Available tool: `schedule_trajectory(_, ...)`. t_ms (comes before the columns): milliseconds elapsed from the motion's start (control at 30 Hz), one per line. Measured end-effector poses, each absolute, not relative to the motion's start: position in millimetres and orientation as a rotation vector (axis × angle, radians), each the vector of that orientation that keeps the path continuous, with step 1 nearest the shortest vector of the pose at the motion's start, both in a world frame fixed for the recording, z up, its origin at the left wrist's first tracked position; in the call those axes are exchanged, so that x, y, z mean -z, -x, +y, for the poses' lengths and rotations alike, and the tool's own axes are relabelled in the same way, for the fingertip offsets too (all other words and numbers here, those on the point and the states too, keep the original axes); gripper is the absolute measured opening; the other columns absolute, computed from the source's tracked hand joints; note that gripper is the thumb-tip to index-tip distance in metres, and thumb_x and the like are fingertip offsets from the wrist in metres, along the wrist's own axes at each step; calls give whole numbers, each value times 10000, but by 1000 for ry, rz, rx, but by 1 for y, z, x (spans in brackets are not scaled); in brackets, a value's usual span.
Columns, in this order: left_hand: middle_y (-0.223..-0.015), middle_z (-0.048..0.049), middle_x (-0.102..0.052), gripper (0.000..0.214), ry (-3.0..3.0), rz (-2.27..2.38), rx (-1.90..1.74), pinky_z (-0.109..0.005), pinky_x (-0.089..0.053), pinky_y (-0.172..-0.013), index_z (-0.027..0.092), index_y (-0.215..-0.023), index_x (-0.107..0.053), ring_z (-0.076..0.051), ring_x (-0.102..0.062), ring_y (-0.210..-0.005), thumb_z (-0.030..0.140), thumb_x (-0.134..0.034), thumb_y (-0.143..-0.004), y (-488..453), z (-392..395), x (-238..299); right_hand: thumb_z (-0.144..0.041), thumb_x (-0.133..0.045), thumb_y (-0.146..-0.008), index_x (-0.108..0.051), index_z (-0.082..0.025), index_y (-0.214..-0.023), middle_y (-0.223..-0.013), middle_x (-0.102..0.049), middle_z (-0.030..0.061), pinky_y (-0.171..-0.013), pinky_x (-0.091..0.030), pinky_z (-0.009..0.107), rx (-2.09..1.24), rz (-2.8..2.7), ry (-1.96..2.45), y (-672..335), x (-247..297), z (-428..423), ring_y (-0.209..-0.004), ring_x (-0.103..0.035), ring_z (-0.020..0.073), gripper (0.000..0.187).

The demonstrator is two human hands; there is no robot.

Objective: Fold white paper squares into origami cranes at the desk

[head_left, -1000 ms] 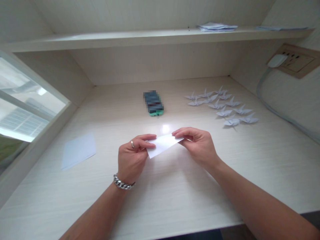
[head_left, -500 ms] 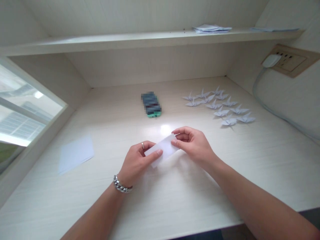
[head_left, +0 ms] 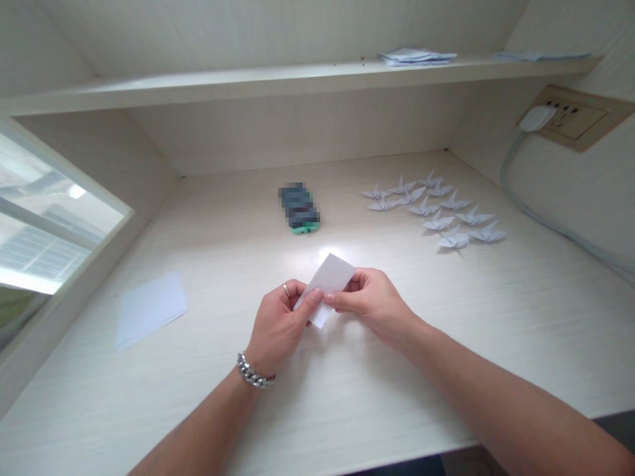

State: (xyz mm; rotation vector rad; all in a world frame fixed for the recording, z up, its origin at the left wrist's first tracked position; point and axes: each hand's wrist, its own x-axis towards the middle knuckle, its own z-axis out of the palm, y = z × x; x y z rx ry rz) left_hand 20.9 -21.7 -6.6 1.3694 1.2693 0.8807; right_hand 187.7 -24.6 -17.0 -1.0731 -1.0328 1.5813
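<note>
Both my hands grip a small folded sheet of white paper [head_left: 331, 274], held tilted above the desk. My left hand [head_left: 284, 320] pinches its lower left side, thumb on top and the other fingers mostly behind it. My right hand [head_left: 374, 297] pinches the lower right side, its thumb tip close to the left thumb. Behind the hands, to the right, several folded paper cranes [head_left: 439, 221] stand grouped on the desk. To the left of my left hand lies a small pile of flat white paper sheets [head_left: 151, 309].
A pixelated dark device with a green edge [head_left: 300, 210] lies behind the hands. Folded papers [head_left: 418, 57] rest on the shelf [head_left: 223, 87] above. At right, a white plug [head_left: 537, 119] sits in a wall socket [head_left: 578, 119], its grey cable [head_left: 546, 228] running along the desk.
The folded paper has turned more upright, its upper corner now pointing away from me. My right hand has slid down and left along it, bringing the thumbs close together.
</note>
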Motion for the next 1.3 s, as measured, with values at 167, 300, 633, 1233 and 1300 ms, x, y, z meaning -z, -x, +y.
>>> schedule_trajectory(167, -746, -34, -656, 285, -1291, 1164, -813, -234, -476, -548, 132, -835, -642, -139, -595, -630, 354, -763, -704, -21, -21, 9, -254, -804, -609, -712, -125, -832, -763, -709, 58, -620, -492, 276, -1573, -985, 1145, -190, 14, -24, -664, -635, 152, 273)
schedule_trajectory(300, -767, -35, -651, 268, -1226, 1106, -730, -236, -496, -525, 125, -874, -656, -140, -598, -619, 290, -770, -696, -20, -21, 7, -264, -782, -643, -716, -120, -782, -726, -703, 54, -622, -508, 280, -1519, -979, 1144, -193, 16, -21, -648, -639, 146, 211)
schedule_trajectory(633, -772, -61, -645, 276, -1187, 1085, -689, -244, -521, -522, 102, -872, -689, -148, -590, -626, 285, -768, -682, -23, -22, 3, -292, -790, -640, -710, -128, -862, -695, -707, 39, -674, -566, 329, -1358, -914, 1192, -199, 10, -14, -647, -665, 161, 287)
schedule_trajectory(1233, -807, -66, -677, 306, -1139, 1114, -815, -262, -512, -608, 106, -870, -660, -163, -620, -696, 338, -763, -699, -23, -22, 9, -385, -744, -698, -694, -138, -763, -745, -697, 54, -587, -484, 256, -1451, -1186, 1173, -190, 19, -18, -645, -620, 144, 261)
schedule_trajectory(1300, -817, -78, -687, 308, -1140, 1112, -782, -275, -516, -628, 103, -876, -663, -177, -631, -719, 330, -766, -695, -23, -23, 9, -387, -723, -719, -693, -142, -741, -704, -681, 38, -574, -469, 253, -1437, -1169, 1192, -188, 20, -18, -614, -597, 133, 247)
